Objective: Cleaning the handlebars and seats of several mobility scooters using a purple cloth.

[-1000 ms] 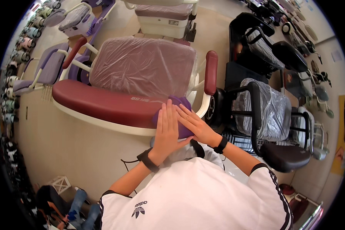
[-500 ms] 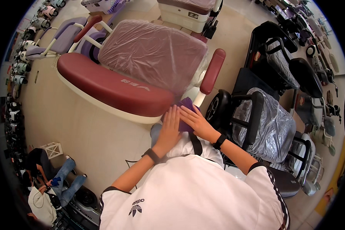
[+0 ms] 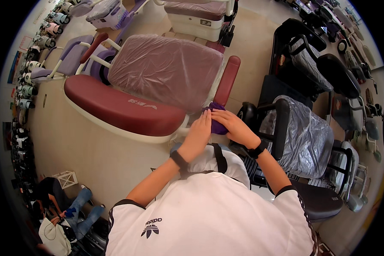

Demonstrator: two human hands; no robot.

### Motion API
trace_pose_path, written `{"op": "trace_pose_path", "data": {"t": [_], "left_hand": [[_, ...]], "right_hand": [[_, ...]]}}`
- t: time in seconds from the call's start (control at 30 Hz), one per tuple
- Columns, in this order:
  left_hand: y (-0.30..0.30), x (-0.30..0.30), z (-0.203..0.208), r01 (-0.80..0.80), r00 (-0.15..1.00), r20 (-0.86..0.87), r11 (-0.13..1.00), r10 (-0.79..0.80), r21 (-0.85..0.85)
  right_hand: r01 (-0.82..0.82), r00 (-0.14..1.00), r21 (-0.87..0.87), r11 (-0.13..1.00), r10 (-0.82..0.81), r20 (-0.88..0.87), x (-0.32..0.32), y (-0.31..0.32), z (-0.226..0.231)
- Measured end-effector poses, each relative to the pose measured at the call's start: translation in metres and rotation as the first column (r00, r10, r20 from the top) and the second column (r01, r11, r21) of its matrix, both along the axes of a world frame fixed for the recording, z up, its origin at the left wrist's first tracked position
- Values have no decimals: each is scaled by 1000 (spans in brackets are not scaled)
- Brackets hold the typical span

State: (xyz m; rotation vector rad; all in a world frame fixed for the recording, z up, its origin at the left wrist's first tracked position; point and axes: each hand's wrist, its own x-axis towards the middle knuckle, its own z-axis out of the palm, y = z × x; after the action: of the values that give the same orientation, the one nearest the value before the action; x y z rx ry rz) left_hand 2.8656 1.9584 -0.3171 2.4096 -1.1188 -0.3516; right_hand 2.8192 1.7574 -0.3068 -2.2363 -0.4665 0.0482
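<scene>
A crumpled purple cloth (image 3: 218, 127) is at the lower end of a dark red armrest (image 3: 228, 81), close to the corner of a dark red padded backrest (image 3: 119, 106) with a white frame. My left hand (image 3: 198, 135) presses its straight, close-set fingertips on the cloth's left side. From the right, my right hand (image 3: 240, 129) curves over the same cloth, the two hands' fingertips almost meeting. Clear plastic wraps the reddish seat cushion (image 3: 166, 70) beyond the backrest. What lies under the cloth is hidden.
Black vehicles with a plastic-wrapped seat (image 3: 301, 136) crowd my right side. A lilac chair (image 3: 68, 59) stands at the far left. Rows of scooters (image 3: 25, 91) line the left wall. Someone in jeans (image 3: 83, 213) sits low at the lower left, near a white crate (image 3: 66, 179).
Both hands and the cloth have moved slightly up and right, toward the armrest's base. The cloth looks more bunched now. My view has shifted a little.
</scene>
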Motion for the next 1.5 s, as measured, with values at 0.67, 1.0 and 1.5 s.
{"op": "trace_pose_path", "data": {"t": [0.67,1.0,1.5], "left_hand": [[-120,99,-69,67,991,118,996,-59,-65],[-187,168,-86,53,996,80,997,-48,-50],[-267,267,-76,55,978,-207,990,-27,133]], "right_hand": [[300,950,328,896,-311,-22,75,-82,-73],[316,936,322,892,-349,49,141,-140,-82],[710,701,604,363,-277,-658,210,-198,-136]]}}
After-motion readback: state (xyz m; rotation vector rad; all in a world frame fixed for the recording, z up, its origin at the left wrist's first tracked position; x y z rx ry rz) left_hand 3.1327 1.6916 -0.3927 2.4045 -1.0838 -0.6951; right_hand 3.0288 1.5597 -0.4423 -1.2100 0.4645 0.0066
